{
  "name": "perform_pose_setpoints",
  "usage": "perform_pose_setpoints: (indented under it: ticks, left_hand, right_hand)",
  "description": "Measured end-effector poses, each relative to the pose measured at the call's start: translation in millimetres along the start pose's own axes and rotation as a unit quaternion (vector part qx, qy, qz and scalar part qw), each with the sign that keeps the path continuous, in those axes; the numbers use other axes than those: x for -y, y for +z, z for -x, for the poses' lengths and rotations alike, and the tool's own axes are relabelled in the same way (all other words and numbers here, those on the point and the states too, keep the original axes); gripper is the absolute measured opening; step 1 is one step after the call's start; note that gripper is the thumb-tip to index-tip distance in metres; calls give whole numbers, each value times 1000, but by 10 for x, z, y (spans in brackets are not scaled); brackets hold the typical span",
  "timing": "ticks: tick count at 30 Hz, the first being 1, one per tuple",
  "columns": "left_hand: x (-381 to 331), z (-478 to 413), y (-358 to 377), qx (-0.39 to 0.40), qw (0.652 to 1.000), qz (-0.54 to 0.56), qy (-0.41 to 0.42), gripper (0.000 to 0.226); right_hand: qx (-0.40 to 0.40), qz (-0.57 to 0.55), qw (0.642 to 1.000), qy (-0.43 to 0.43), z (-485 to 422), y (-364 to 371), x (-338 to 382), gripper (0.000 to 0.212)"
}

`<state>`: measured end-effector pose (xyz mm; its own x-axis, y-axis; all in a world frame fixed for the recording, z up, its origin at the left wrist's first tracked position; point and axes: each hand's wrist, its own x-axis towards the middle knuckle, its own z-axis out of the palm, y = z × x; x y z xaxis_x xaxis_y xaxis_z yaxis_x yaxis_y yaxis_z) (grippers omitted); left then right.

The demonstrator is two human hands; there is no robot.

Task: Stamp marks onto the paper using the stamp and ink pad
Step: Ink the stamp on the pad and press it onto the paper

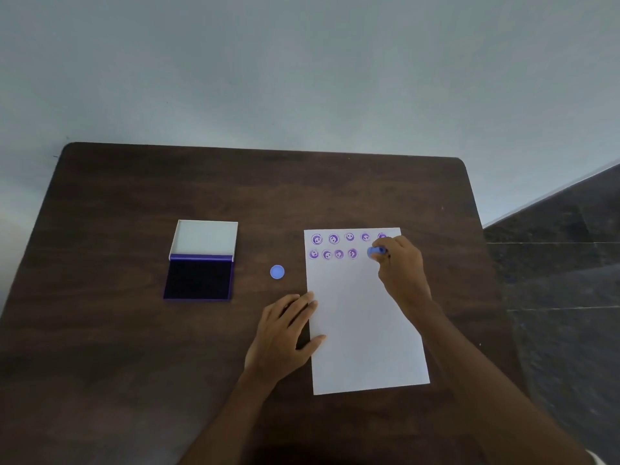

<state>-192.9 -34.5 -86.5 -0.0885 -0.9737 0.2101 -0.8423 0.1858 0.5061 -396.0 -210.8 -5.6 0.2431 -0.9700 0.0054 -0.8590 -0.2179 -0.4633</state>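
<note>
A white sheet of paper (pixel 362 317) lies on the dark wooden table (pixel 134 347), right of centre. Two rows of purple smiley marks (pixel 333 239) run along its top edge. My right hand (pixel 402 270) grips a small blue stamp (pixel 375 252) and holds it down at the right end of the second row. My left hand (pixel 285 333) lies flat with fingers spread, pressing the paper's left edge. The ink pad (pixel 199 279) sits open at the left, its white lid (pixel 205 238) folded back.
A round blue cap (pixel 277 272) lies on the table between the ink pad and the paper. A pale wall stands behind the table's far edge. Dark tiled floor (pixel 563 280) shows past the table's right edge.
</note>
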Motion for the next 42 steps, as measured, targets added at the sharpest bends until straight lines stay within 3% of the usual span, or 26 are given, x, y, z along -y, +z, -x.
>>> perform_pose_setpoints:
  ticks: [24, 30, 35, 37, 42]
  left_hand:
    - [-22, -7, 4, -15, 1000, 3, 9, 56]
    - [-31, -11, -29, -18, 1000, 4, 7, 56]
    - [-26, -15, -19, -22, 1000, 7, 5, 57]
    - [-23, -20, -17, -25, 1000, 6, 7, 57]
    - [-18, -16, -14, -26, 1000, 9, 5, 57]
  right_hand:
    - [36, 124, 988, -88, -85, 215, -63, 33]
    - [34, 62, 996, -57, -41, 186, -35, 28]
    - [-78, -79, 994, -4, 24, -83, 19, 15]
    - [-108, -83, 991, -14, 25, -190, 2, 11]
    - [-95, -73, 992, -27, 15, -201, -103, 10]
